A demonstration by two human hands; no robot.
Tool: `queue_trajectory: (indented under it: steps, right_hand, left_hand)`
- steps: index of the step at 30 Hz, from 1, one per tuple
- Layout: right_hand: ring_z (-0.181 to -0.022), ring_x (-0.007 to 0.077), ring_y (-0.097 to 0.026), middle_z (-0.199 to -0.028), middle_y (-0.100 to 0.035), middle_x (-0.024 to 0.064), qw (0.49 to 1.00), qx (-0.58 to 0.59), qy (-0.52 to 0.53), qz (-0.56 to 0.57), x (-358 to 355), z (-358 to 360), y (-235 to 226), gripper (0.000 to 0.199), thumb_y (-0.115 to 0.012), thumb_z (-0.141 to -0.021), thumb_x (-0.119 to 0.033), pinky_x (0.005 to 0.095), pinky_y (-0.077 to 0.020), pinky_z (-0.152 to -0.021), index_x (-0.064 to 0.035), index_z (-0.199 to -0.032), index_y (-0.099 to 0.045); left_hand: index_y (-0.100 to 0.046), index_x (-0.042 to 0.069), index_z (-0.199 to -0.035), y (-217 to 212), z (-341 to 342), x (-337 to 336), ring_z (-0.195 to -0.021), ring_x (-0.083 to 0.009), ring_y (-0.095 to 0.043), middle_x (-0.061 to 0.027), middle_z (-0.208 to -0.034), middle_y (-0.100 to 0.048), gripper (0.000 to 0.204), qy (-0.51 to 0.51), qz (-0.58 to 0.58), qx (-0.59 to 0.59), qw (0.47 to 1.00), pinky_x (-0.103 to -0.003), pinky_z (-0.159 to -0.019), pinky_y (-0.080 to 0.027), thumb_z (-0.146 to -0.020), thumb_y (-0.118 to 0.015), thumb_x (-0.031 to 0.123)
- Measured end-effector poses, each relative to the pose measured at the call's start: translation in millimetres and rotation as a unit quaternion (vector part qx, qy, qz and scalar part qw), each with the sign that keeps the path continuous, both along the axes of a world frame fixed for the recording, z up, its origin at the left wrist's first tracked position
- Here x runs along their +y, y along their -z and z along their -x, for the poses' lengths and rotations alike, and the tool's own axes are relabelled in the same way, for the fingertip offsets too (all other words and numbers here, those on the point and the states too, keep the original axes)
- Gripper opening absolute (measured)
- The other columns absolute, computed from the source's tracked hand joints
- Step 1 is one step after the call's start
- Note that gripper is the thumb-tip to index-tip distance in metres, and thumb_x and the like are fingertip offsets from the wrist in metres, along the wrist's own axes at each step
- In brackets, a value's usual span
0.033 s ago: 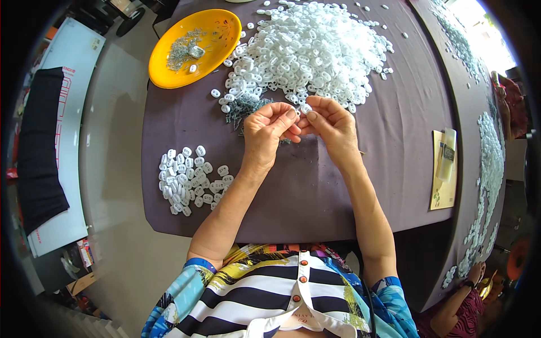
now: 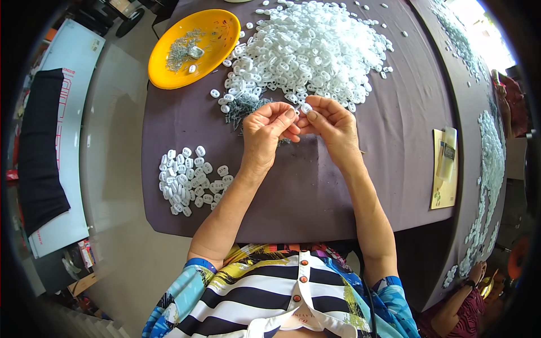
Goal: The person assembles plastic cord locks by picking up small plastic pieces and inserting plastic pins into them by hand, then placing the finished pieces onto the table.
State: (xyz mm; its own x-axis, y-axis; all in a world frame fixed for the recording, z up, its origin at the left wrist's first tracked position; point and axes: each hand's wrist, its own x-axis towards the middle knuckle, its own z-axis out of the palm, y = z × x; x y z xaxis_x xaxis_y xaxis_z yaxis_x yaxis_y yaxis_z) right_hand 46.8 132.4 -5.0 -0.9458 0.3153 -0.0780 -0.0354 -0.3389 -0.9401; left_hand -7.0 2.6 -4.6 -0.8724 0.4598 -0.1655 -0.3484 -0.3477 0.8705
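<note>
Both hands meet at the near edge of the big white pile (image 2: 315, 50), my landmark. Right hand (image 2: 333, 127): thumb and forefinger narrowed on a small white oval piece (image 2: 306, 107), held just off the pile's near edge. Left hand (image 2: 265, 135): thumb and fingertip pinched close beside it; whether they grip a part, I cannot tell.

Step in hand, by my reading: close fingertip work on this single piece. The next move seems to call for a steady right pinch and a small, exact left-hand adjustment.

Around the pile: dark grey-green bits (image 2: 243, 107) at its near left, partly behind my left hand; orange plate (image 2: 222, 34) with silvery bits (image 2: 183, 53) to its left; a smaller white cluster (image 2: 189, 180) nearer me, left of the pile.
</note>
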Motion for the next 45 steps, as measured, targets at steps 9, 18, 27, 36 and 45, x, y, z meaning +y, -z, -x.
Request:
queue_trajectory:
  steps: [9, 18, 27, 36, 45]
  right_hand:
    - [-0.077, 0.0162, -0.062, -0.087, -0.062, 0.0108, 1.0, 0.004, -0.013, 0.025, 5.0, -4.1, 0.2, 0.022, -0.052, -0.085, -0.001, 0.0285, -0.0538, -0.07, 0.0046, -0.106, -0.055]
    - [-0.074, 0.0102, -0.058, -0.084, -0.06, 0.0038, 1.0, -0.019, -0.003, 0.022, 5.8, -5.9, 1.0, 0.014, -0.054, -0.085, -0.007, 0.0248, -0.0502, -0.066, -0.0004, -0.097, -0.056]
    - [-0.069, 0.0067, -0.055, -0.081, -0.058, 0.0011, 0.999, -0.009, 0.009, 0.038, 3.3, -6.7, 0.2, 0.017, -0.056, -0.084, -0.007, 0.0215, -0.0475, -0.061, -0.0014, -0.101, -0.056]
    - [-0.074, 0.0078, -0.058, -0.082, -0.057, 0.0019, 0.989, 0.002, 0.002, -0.15, -4.7, -5.9, 0.0, 0.015, -0.054, -0.083, 0.0, 0.0228, -0.0497, -0.067, 0.0017, -0.097, -0.057]
    - [-0.077, 0.0104, -0.059, -0.086, -0.06, 0.004, 0.998, 0.026, 0.011, 0.054, -3.3, -3.0, 22.5, 0.015, -0.056, -0.084, -0.003, 0.0259, -0.0505, -0.071, -0.0009, -0.098, -0.054]
  left_hand:
    - [-0.06, -0.001, -0.084, -2.1, -3.1, 1.1, -0.057, -0.0089, -0.057, -0.0066, -0.074, -0.062, 0.01, -0.003, 0.007, 0.002, 1.0, -0.022, -0.048, -0.05, -0.081, -0.06, 0.008]
    - [-0.06, -0.001, -0.083, -1.9, -7.2, 3.8, -0.055, -0.0092, -0.056, -0.005, -0.072, -0.06, 0.009, -0.003, 0.034, 0.026, 0.999, -0.022, -0.047, -0.049, -0.08, -0.06, 0.008]
    - [-0.06, -0.001, -0.083, -3.8, -8.7, 4.9, -0.056, -0.0094, -0.056, -0.0044, -0.071, -0.059, 0.009, -0.011, 0.023, 0.025, 0.999, -0.022, -0.047, -0.048, -0.08, -0.06, 0.008]
    - [-0.06, -0.001, -0.083, 2.6, -6.4, 6.2, -0.062, -0.0095, -0.058, -0.0048, -0.076, -0.061, 0.005, -0.045, 0.008, 0.07, 0.997, -0.022, -0.056, -0.05, -0.081, -0.058, 0.004]
    - [-0.059, -0.003, -0.083, 2.1, -6.1, 4.5, -0.065, -0.0114, -0.06, -0.0072, -0.076, -0.061, 0.007, -0.035, -0.006, 0.051, 0.998, -0.024, -0.064, -0.053, -0.082, -0.058, 0.003]
